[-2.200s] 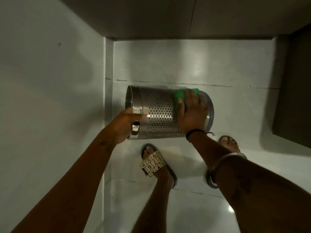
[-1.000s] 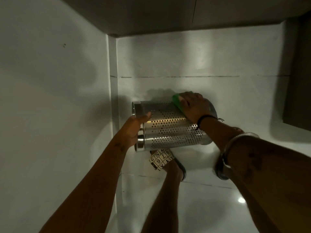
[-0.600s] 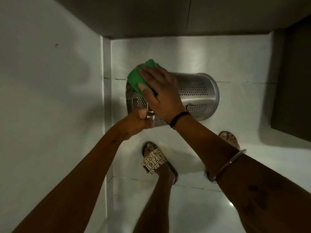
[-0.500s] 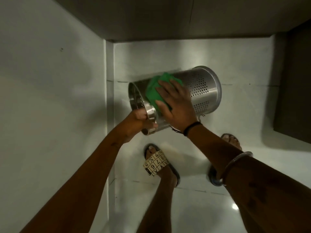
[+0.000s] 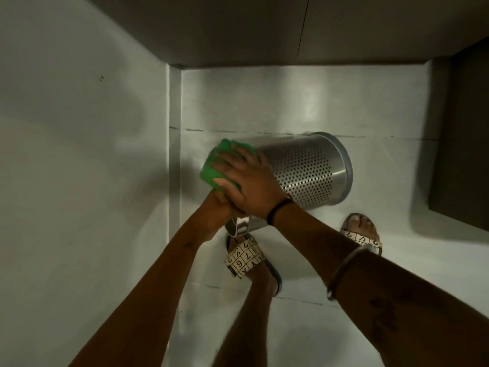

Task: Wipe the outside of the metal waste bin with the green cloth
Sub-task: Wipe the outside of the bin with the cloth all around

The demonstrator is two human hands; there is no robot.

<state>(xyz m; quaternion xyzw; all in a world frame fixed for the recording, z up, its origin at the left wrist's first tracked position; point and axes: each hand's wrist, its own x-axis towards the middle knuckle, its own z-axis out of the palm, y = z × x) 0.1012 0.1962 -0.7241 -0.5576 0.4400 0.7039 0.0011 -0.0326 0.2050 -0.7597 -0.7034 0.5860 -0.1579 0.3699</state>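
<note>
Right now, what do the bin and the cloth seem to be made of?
Waste bin: apparently stainless steel, brushed and shiny, with perforated walls and bright reflections. Green cloth: soft fabric, perhaps microfibre, matte and bunched under the right hand.

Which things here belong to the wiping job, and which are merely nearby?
Belong to the job:
metal waste bin
green cloth
right hand pressing the cloth
left hand holding the bin

Merely nearby:
patterned sandals
tiled floor
dark cabinet

Pale tiled floor (image 5: pixel 330 102) with dark grout lines, meeting a white wall (image 5: pixel 79 154) on my left. Directly on it: my two feet in number-patterned sandals (image 5: pixel 244 258), apart.
</note>
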